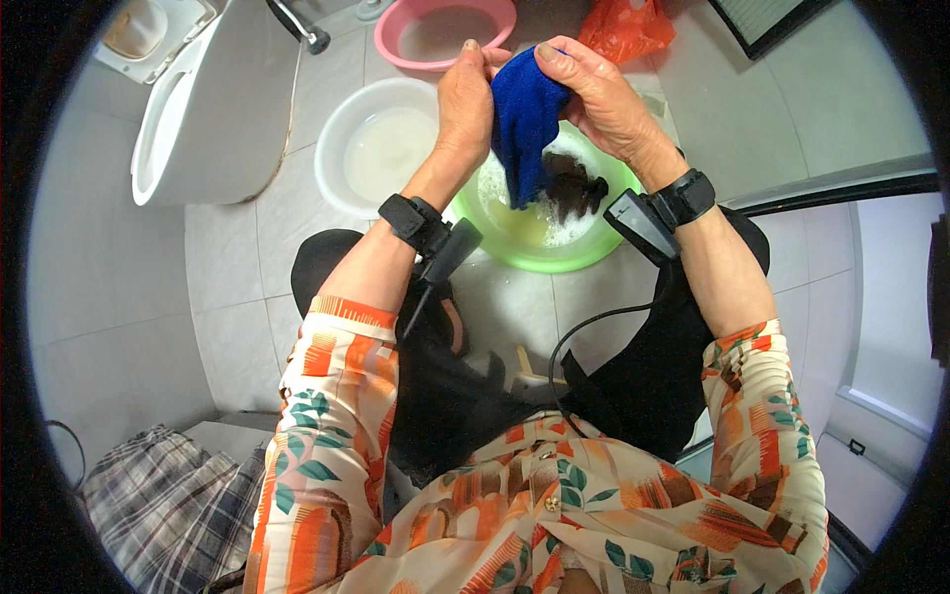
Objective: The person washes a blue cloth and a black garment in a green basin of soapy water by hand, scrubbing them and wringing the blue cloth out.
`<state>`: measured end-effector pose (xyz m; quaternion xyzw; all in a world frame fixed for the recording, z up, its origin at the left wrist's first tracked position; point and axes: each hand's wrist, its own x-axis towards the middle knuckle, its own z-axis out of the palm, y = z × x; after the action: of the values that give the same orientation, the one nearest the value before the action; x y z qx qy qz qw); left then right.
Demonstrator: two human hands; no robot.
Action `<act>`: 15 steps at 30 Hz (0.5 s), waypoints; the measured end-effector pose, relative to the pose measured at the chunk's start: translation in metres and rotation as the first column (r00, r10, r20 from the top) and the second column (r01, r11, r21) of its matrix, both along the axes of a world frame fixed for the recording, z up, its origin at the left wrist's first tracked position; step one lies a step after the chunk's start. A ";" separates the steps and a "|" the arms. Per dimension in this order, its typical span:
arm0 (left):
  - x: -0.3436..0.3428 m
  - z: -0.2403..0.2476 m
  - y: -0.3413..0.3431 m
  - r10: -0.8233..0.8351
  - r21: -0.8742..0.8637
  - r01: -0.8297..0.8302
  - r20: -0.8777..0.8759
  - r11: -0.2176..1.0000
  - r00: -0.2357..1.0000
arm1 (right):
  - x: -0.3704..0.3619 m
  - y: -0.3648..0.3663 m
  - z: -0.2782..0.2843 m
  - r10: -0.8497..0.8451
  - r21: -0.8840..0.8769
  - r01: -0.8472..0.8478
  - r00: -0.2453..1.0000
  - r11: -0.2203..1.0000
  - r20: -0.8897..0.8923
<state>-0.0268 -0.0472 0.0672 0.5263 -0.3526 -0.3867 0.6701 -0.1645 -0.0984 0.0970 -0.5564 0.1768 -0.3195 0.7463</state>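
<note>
A wet blue cloth [526, 114] hangs between my two hands above a light green basin [544, 261]. My left hand [467, 99] pinches its upper left edge. With thumb and fingers, my right hand [599, 94] grips the upper right edge. The lower end of the cloth droops toward the basin; whether it touches the water I cannot tell. In the basin, a dark brown cloth [574, 188] lies in sudsy water. A black strap with a small device sits on each of my wrists.
Left of the green basin stands a white basin [326, 163] of cloudy water. Behind it are a pink basin [426, 62] and a red plastic bag [629, 32]. A white tub-like fixture [233, 109] is at left, plaid fabric [178, 510] lower left. A cable [594, 319] runs between my knees.
</note>
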 end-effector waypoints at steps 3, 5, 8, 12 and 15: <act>-0.002 0.004 0.001 0.032 0.047 -0.026 -0.139 0.999 0.990 | 0.001 -0.001 -0.001 0.039 -0.002 -0.040 0.997 0.999 -0.067; 0.000 0.006 0.001 0.063 0.089 -0.038 -0.299 0.995 0.952 | 0.002 -0.006 -0.002 -0.071 -0.044 0.063 0.981 0.997 -0.180; 0.003 0.006 -0.005 0.090 0.128 -0.042 -0.396 0.991 0.914 | 0.005 -0.018 -0.019 -0.337 -0.321 0.308 0.941 0.896 -0.037; 0.027 -0.008 -0.006 0.142 0.199 -0.063 -0.413 0.978 0.900 | 0.022 0.011 -0.005 -0.357 -0.566 0.252 0.931 0.785 -0.080; 0.030 -0.017 -0.003 -0.033 0.098 0.068 -0.327 0.993 0.945 | 0.047 0.049 -0.014 -0.484 -0.790 0.299 0.875 0.536 0.003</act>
<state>0.0034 -0.0505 0.0506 0.4819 -0.2294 -0.5036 0.6794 -0.1173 -0.0491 0.0825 -0.7967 0.2239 -0.4606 0.3210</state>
